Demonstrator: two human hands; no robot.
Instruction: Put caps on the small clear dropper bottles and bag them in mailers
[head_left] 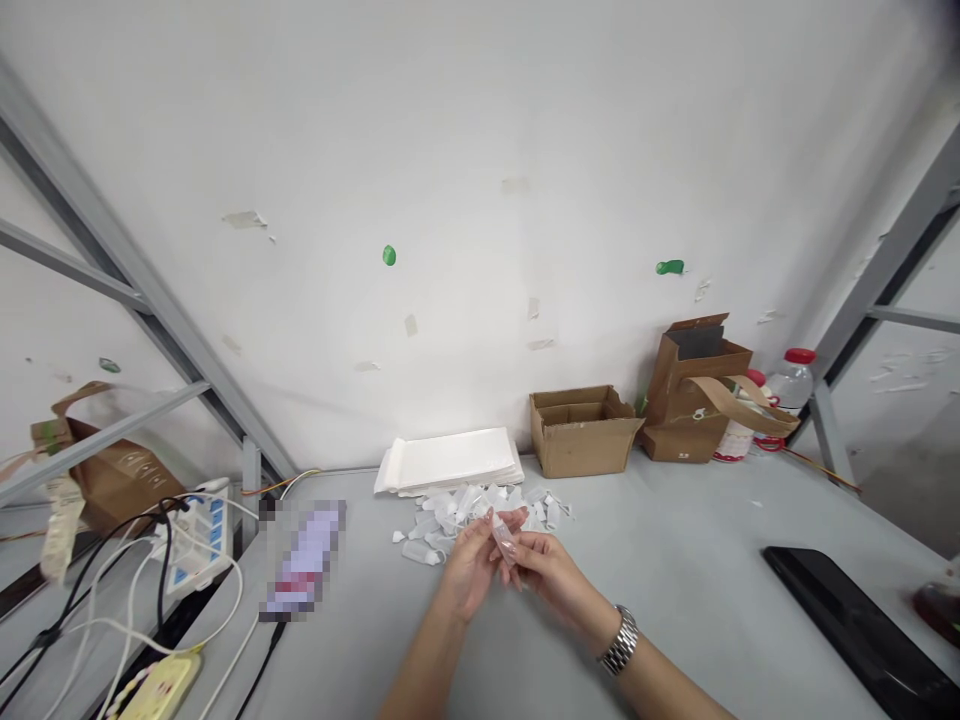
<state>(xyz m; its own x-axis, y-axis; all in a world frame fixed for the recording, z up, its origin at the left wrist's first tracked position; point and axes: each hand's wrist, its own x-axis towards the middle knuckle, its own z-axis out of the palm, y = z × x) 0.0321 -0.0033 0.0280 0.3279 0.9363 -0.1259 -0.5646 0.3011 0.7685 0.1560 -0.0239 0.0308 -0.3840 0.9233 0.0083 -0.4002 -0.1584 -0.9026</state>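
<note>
Right hand [544, 562], metal watch [619, 640] at its wrist, pinches the lower end of a small clear bottle [503, 538], other fingers curled. Left hand [466, 565] half-closed around the upper end, thumb against it. Bottle sits tilted between the hands, above smooth matte grey table [337, 665]. Best handling, my call: light pinch, thin wall probably dents; steady one end, work the other, keep it off the heap. Just beyond: loose pile [454, 505] of translucent, slim-necked plastic bottles and small white bits. Behind: flat glossy white packets [457, 458], stacked; open corrugated carton [585, 447], flaps ragged; creased brown paper bag [679, 415].
</note>
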